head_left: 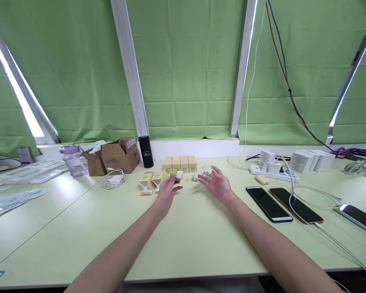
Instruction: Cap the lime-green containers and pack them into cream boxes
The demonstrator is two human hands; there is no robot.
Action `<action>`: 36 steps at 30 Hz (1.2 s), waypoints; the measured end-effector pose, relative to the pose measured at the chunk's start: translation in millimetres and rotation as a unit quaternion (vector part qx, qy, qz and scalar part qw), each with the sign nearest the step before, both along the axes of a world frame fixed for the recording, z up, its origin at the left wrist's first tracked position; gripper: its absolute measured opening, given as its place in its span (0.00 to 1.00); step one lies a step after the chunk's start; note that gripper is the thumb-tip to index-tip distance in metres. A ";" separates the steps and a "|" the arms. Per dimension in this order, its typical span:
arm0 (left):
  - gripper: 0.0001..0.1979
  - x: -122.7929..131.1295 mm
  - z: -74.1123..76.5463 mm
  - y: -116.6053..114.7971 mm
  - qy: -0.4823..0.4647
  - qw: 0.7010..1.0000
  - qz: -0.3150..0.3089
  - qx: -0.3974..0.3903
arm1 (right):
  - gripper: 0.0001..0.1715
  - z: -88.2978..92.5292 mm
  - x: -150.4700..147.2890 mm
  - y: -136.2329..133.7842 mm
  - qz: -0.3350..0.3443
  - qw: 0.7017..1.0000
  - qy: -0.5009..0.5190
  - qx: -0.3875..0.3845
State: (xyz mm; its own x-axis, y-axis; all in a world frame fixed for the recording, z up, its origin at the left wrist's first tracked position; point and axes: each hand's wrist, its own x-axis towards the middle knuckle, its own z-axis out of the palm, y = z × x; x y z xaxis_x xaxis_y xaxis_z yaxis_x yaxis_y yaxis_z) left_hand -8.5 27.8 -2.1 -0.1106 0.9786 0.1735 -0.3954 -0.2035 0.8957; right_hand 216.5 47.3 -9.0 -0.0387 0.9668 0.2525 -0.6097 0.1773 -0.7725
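Note:
My left hand (pixel 166 190) pinches a small rounded pale pink piece with a green part (pixel 179 175) between thumb and fingers. My right hand (pixel 218 186), palm turned inward, grips a small clear plastic piece (pixel 206 171) at its fingertips. Between the hands, a pale pink stub (pixel 195 177) and a tiny yellow bit (pixel 186 179) lie on the table. Opened yellow cartons with green windows (pixel 146 184) stand just left of my left hand. Behind, several closed yellow cartons (pixel 184 163) form a row.
Left lie a brown cardboard box (pixel 118 156), a black cylinder (pixel 145 151), a purple water bottle (pixel 75 160) and a cabled white charger (pixel 116 179). On the right are phones (pixel 269 204), a power strip (pixel 274 172), white boxes (pixel 311 160) and loose cables.

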 end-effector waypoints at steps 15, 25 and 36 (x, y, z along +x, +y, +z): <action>0.29 1.4 2.1 -2.8 0.032 0.999 0.018 0.015 | 0.37 9.4 -19.9 -28.9 0.027 0.996 -0.082 0.003; 0.28 1.7 4.7 -6.2 0.062 0.997 0.012 0.036 | 0.38 -7.0 -36.3 -28.3 -0.081 0.932 -0.328 0.130; 0.27 1.6 4.0 -8.9 0.138 0.988 -0.012 0.065 | 0.37 -4.6 -41.5 -29.6 0.015 0.977 -0.208 0.035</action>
State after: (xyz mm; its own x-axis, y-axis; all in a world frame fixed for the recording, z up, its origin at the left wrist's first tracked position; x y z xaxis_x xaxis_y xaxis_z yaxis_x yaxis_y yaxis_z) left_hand -6.9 18.9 1.9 -0.0197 0.9478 0.3181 -0.1460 -0.3175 0.9369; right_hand 175.0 17.6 -13.6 -0.1806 0.9445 0.2743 -0.2516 0.2252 -0.9413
